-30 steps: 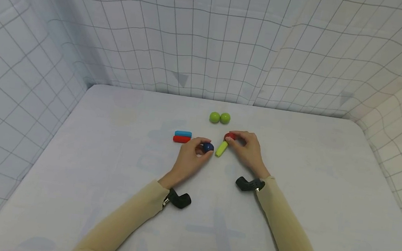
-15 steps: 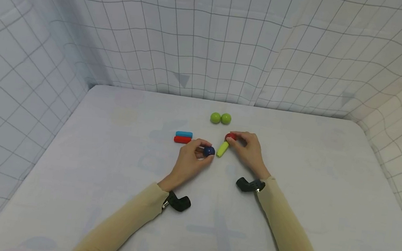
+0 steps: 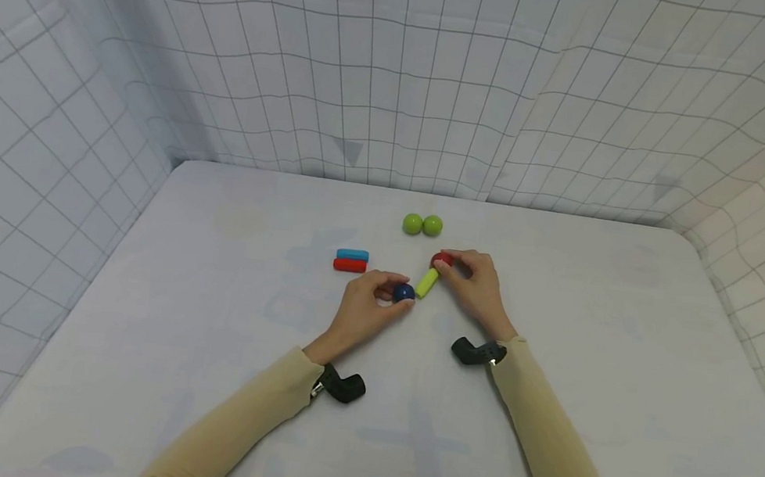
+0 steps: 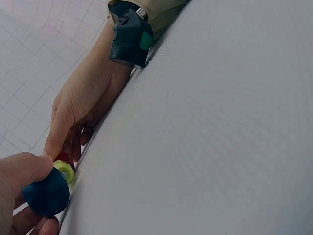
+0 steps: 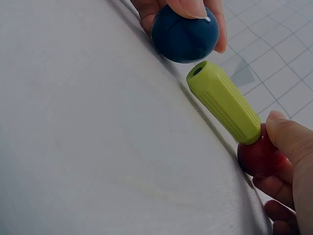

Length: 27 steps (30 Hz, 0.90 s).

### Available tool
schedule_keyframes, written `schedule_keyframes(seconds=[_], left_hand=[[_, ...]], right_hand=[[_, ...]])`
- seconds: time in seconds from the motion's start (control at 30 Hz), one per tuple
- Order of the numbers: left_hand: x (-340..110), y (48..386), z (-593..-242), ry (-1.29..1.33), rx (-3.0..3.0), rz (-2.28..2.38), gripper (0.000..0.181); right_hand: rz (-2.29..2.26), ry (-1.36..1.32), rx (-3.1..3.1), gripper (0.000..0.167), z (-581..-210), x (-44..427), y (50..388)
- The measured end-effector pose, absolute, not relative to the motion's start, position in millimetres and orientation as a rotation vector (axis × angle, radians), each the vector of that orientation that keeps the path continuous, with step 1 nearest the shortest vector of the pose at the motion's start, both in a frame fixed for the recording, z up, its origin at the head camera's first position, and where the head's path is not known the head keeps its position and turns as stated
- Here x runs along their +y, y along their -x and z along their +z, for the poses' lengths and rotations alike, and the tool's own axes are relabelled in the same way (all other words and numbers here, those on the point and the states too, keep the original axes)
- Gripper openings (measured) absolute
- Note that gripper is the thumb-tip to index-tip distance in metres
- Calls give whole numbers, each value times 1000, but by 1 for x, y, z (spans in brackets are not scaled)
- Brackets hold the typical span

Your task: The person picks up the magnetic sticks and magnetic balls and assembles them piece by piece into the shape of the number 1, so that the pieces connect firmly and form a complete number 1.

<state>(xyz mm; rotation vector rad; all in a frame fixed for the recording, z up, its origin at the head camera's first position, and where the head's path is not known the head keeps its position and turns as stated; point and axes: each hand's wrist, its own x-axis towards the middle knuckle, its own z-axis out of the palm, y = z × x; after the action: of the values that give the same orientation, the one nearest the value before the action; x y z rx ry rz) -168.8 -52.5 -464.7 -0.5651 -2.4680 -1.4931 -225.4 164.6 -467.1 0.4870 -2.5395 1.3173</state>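
Between thumb and fingers, my left hand [image 3: 365, 311] holds a dark blue ball [image 3: 404, 293]. My right hand [image 3: 479, 287] pinches a red ball [image 3: 441, 261]. A yellow-green ribbed rod [image 5: 225, 103] is joined at one end to the red ball. Its other end, with a dark hole in it, points at the blue ball. A narrow gap shows between rod and blue ball in the right wrist view. In the left wrist view the blue ball [image 4: 47, 195] partly covers the rod and most of the red ball.
Two green balls [image 3: 422, 225] sit side by side at the back of the white table [image 3: 561, 290]. To the left of the hands a blue rod [image 3: 352, 255] lies against a red rod [image 3: 349, 265]. Grid-patterned cloth [image 3: 401, 75] hangs behind the table.
My left hand has moved slightly right and nearer to me with the blue ball, toward the free end of the yellow-green rod. My right hand stays almost where it was.
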Motion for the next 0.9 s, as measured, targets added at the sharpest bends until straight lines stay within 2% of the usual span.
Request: schedule_keyframes(seconds=[0.9], left_hand=[[-50, 165, -463, 564, -2458, -1603, 33]], right_hand=[[1312, -483, -2534, 30, -469, 165, 226]])
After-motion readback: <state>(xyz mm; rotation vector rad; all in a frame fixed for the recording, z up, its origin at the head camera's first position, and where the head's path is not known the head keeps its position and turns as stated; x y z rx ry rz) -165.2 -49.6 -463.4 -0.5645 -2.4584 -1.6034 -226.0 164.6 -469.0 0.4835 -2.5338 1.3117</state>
